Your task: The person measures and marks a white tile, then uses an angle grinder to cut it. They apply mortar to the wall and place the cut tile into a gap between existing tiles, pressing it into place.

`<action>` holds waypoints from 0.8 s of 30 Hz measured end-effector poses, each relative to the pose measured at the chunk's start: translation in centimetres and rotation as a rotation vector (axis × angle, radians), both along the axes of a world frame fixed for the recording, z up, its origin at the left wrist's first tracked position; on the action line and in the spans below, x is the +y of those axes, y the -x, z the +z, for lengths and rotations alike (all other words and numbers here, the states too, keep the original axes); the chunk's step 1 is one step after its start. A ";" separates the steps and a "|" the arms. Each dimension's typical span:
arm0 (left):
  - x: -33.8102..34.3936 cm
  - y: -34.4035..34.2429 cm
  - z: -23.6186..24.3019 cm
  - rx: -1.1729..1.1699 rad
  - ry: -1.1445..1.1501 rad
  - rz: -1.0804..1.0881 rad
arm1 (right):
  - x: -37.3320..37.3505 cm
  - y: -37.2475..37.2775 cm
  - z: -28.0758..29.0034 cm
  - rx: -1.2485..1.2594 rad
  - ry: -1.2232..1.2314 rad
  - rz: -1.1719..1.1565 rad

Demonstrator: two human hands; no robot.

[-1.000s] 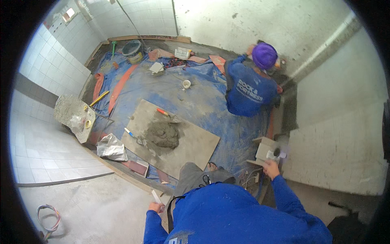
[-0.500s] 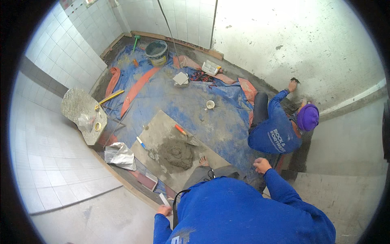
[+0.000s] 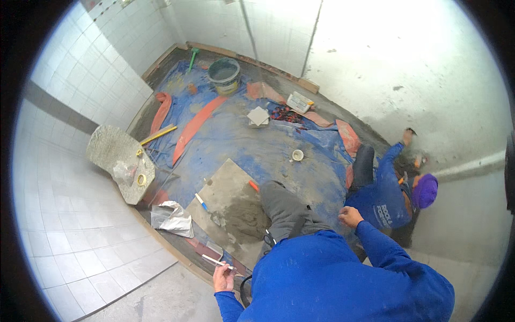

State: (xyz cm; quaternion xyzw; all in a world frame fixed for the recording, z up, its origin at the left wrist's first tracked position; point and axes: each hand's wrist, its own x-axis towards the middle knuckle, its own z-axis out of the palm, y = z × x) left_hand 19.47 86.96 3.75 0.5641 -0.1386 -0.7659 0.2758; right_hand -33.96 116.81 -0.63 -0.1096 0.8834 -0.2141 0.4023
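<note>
My left hand (image 3: pixel 223 278) is closed around one end of a thin white strip (image 3: pixel 215 261), which lies nearly level beside my waist at the lower left. My right hand (image 3: pixel 351 216) hangs in the air to my right with its fingers curled; whatever it may pinch is too small to tell. Between my hands, my grey-trousered leg (image 3: pixel 289 206) is raised beside a mound of wet grey mortar (image 3: pixel 244 217) on a flat board (image 3: pixel 228 177). A blue-and-white-handled trowel (image 3: pixel 201 202) rests on the board. Of a second tool, only its red handle (image 3: pixel 254 185) shows.
A co-worker (image 3: pixel 389 201) in blue crouches at the right, one hand against the wall. On the dusty blue tarp (image 3: pixel 241 139) stand a bucket (image 3: pixel 224 75), a white cup (image 3: pixel 297 155) and stacked tiles (image 3: pixel 258 117). Left are a stone slab (image 3: pixel 115 150) and a silvery bag (image 3: pixel 174 219).
My left hand has lifted slightly, and the strip has turned flatter. My leg has risen, covering my foot's earlier spot and the red-handled tool's blade. The view has shifted.
</note>
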 end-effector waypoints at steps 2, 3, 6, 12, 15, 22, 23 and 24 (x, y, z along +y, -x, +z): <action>-1.1 2.0 0.7 0.100 -0.013 0.125 | -3.7 2.4 0.4 0.007 -0.028 0.109; -2.5 2.9 1.1 0.131 0.034 0.129 | -5.2 3.1 0.1 -0.035 -0.040 0.104; -9.2 6.8 2.0 0.192 0.144 0.154 | -9.5 5.7 -4.2 -0.010 -0.120 0.232; -26.4 12.8 3.0 0.160 0.259 0.158 | -23.7 10.1 -14.0 0.186 -0.231 1.186; -34.5 13.5 2.5 -0.086 0.198 0.097 | -39.7 10.3 -11.9 -0.037 -0.265 0.765; -47.2 11.4 1.1 -0.499 0.259 -0.110 | -75.0 9.0 3.4 -0.053 0.424 0.458; -49.3 11.8 0.7 -0.513 0.259 -0.121 | -78.0 9.5 4.6 -0.121 0.449 0.396; -51.3 11.6 0.8 -0.530 0.272 -0.138 | -80.1 9.3 5.1 -0.228 0.539 0.334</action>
